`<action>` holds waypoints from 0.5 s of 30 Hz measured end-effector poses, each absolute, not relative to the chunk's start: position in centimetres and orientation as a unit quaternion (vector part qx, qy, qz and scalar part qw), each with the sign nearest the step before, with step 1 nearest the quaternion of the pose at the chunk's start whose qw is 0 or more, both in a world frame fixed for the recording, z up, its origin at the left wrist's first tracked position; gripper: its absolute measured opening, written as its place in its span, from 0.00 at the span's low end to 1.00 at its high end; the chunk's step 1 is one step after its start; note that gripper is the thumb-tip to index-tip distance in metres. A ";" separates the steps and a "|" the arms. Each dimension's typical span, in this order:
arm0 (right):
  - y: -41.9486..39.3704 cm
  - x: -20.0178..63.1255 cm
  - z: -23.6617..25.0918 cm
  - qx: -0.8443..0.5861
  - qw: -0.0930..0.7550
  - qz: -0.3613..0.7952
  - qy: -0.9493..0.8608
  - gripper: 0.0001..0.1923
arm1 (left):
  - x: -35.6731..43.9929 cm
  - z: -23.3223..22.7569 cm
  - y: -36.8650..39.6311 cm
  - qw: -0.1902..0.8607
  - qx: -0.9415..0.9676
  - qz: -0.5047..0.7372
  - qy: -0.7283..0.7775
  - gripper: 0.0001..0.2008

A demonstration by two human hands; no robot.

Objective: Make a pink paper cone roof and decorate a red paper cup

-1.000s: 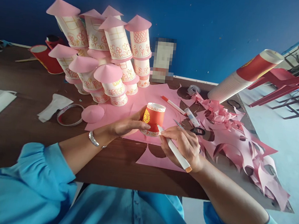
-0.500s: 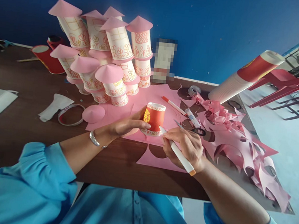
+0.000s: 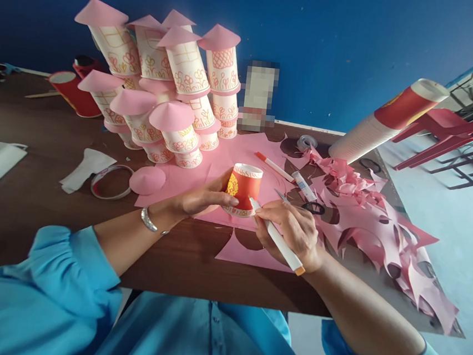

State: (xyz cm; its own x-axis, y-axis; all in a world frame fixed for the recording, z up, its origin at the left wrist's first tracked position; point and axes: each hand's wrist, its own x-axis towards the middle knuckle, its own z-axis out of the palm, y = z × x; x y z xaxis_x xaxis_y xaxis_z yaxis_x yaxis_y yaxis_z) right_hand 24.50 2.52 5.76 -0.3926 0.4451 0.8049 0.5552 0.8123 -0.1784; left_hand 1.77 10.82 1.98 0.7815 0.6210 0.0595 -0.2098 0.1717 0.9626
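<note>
A red paper cup (image 3: 249, 185) with a yellow emblem and white bands at both ends is held by my left hand (image 3: 205, 198), thumb across its front. Drawn marks show on the cup's white bands. My right hand (image 3: 292, 230) grips a white marker (image 3: 282, 244) with an orange end, like a pen. Its tip is at the lower right of the cup's red face; whether it touches cannot be made out. A pair of scissors (image 3: 313, 208) partly shows behind my right hand. Pink paper (image 3: 238, 154) lies under the cup.
Stacked decorated cups with pink cone roofs (image 3: 175, 117) stand at the back left. A loose pink cone (image 3: 147, 180) and a tape roll (image 3: 111, 182) lie nearby. Right are a red marker (image 3: 274, 166), a glue stick (image 3: 303, 187), paper scraps (image 3: 375, 235) and a tall cup stack (image 3: 386, 122).
The marker and my right hand have shifted slightly left, with the tip a little higher on the cup's red face. My left hand keeps its hold on the cup.
</note>
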 end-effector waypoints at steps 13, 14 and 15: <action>2.5 24.3 5.6 -0.304 0.461 -0.060 -0.832 0.12 | 1.9 1.8 10.7 0.754 0.566 0.294 0.158 0.28; 2.6 24.3 5.5 -0.305 0.460 -0.062 -0.831 0.12 | 1.9 1.8 10.7 0.757 0.560 0.296 0.162 0.28; 2.6 24.3 5.5 -0.306 0.460 -0.065 -0.831 0.11 | 1.9 1.9 10.7 0.760 0.555 0.295 0.166 0.28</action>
State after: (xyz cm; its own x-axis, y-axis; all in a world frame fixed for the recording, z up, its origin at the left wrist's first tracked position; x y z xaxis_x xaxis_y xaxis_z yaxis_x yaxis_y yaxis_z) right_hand 24.30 2.56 5.51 -0.3904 0.4484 0.8041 0.5677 0.8048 -0.1732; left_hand 1.92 10.67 1.88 0.7710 0.6322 0.0759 -0.2649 0.2101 0.9411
